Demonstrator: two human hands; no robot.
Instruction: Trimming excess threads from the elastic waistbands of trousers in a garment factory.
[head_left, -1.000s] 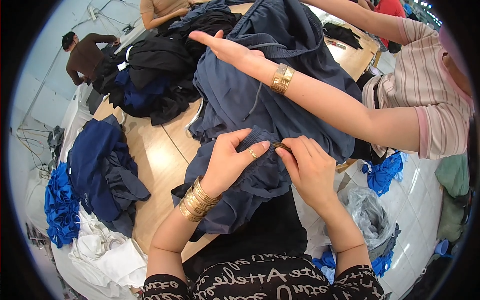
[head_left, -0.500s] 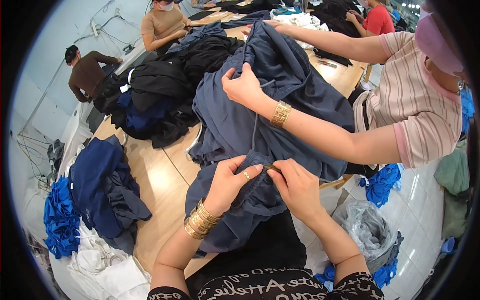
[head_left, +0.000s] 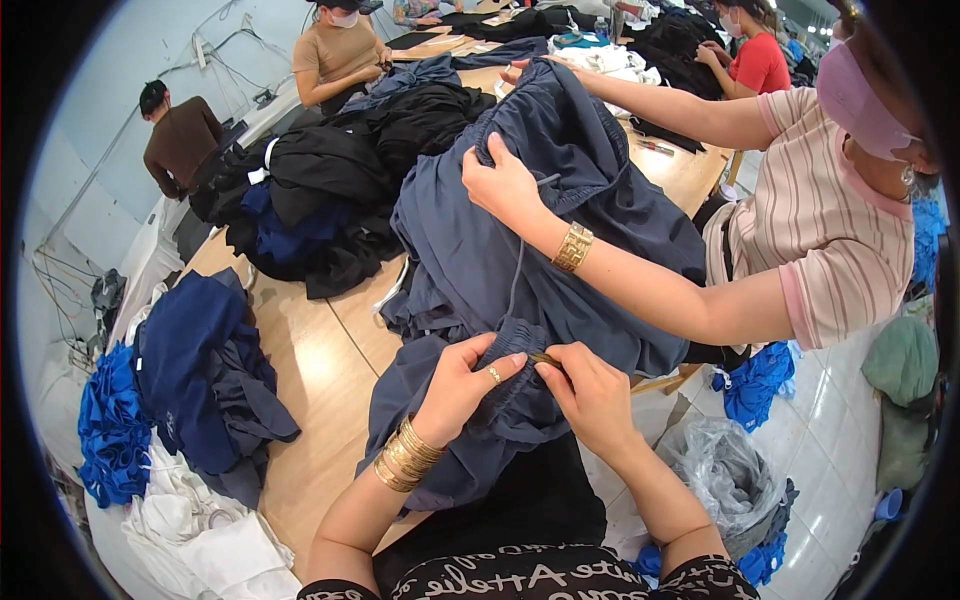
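Observation:
A slate-blue garment with an elastic waistband lies heaped on the wooden table in front of me. My left hand pinches the gathered waistband, gold bangles on the wrist. My right hand grips the same waistband edge beside it, fingertips holding a small dark tool or cord end against the cloth. A thin drawcord runs up the fabric to a co-worker's hand, which presses on the garment farther back. That person in a striped pink shirt stands at my right.
Piles of black and blue clothing cover the table's far side. A navy garment hangs off the left edge above blue and white cloth on the floor. A clear plastic bag sits at lower right. Other people work at the back.
The co-worker's hand slid down the garment toward me, from the far edge to the cord. My two hands drew closer together on the waistband. The view tilted up.

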